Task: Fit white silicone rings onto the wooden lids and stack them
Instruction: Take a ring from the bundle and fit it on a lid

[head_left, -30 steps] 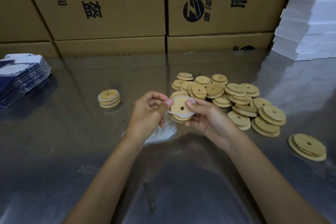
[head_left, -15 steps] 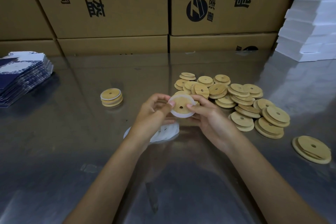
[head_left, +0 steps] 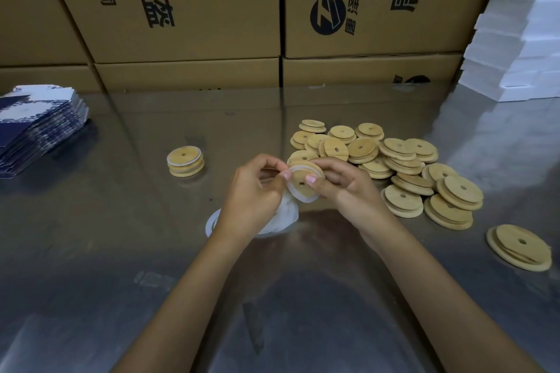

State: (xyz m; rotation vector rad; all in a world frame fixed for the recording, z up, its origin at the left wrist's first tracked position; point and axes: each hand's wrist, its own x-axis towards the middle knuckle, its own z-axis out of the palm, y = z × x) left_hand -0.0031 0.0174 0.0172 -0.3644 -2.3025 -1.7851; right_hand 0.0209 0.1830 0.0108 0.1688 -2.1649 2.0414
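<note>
Matt wooden lids (head_left: pixel 394 160), glossy metal table (head_left: pixel 121 251)

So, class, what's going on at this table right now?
A person holds a round wooden lid with a centre hole in both hands, left hand and right hand, working a white silicone ring around its rim. A small stack of ringed lids sits to the left, a pile of bare wooden lids to the right, and loose white rings lie beneath the hands.

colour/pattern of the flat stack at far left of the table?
Dark blue and white print on the flat stack, clearest in the head view.
</note>
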